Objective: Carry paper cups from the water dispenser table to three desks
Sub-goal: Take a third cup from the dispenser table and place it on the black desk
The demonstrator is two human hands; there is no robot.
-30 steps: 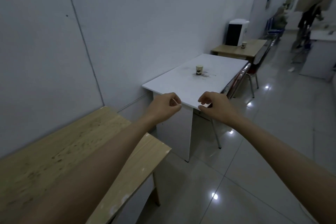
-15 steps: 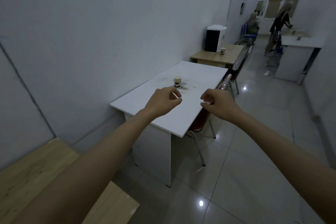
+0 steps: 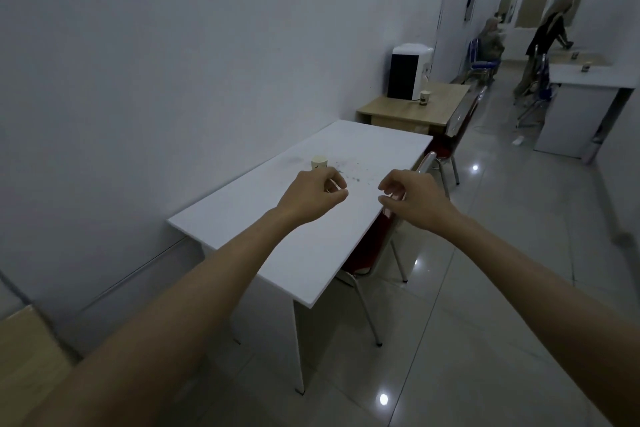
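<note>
A paper cup [image 3: 319,162] stands on the white desk [image 3: 277,239] by the wall, just beyond my left hand [image 3: 313,196]. My left hand hovers over the desk with its fingers loosely curled and holds nothing. My right hand [image 3: 414,199] hangs level with it above the desk's right edge, fingers also curled and empty. Farther along the wall a second paper cup [image 3: 425,97] stands on the wooden table [image 3: 398,111] in front of the black and white water dispenser [image 3: 408,74].
A red chair [image 3: 372,246] is tucked under the white desk and another [image 3: 459,128] stands by the wooden table. A wooden desk corner [image 3: 24,350] shows at the lower left. Two people [image 3: 543,42] are at the far end near a white counter [image 3: 588,80]. Glossy tiled floor lies to the right.
I have moved forward along the wall: the wooden desk slid out to the lower left and the white desk came closer. Both hands kept the same curled, empty pose.
</note>
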